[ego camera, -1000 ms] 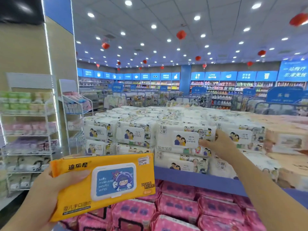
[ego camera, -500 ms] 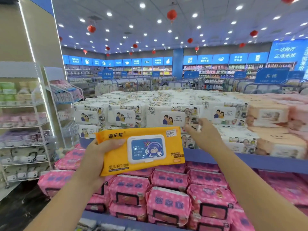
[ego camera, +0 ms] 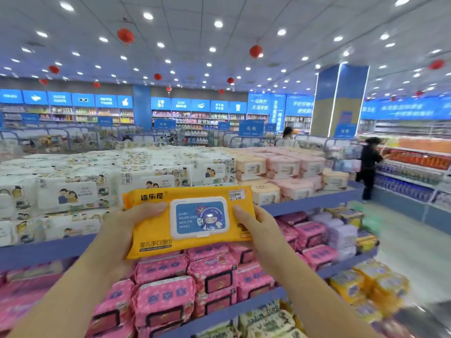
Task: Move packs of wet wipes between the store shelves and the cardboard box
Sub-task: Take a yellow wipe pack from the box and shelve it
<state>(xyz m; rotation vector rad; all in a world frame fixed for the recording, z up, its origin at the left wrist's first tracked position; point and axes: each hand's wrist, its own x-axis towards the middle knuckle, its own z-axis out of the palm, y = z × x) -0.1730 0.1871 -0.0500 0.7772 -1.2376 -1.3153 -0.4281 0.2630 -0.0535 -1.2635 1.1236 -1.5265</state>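
Left hand [ego camera: 124, 230] grips the left end of the orange wipes pack [ego camera: 192, 200], held in mid-air above the pink packs [ego camera: 166, 298], right hand [ego camera: 258, 230] clasps its right end; slick, soft wrapper could slip and drop if either grip slackens.

The wipes pack [ego camera: 156, 230] is showing a yellow-orange wrapper with dark lettering, and its lid [ego camera: 199, 217] is wearing a white frame around a blue panel with a cartoon astronaut (white and purple). Behind it, white packs [ego camera: 73, 196] are displaying small cartoon figures, while peach and pale pink packs [ego camera: 283, 167] are sitting beside them. Pink packs [ego camera: 163, 298] with blue spots and black-edged lids are lining up under a blue shelf edge [ego camera: 44, 250]; yellow packs [ego camera: 366, 286] are glowing at right. Red lanterns [ego camera: 125, 36] are hanging above blue signs [ego camera: 83, 100].
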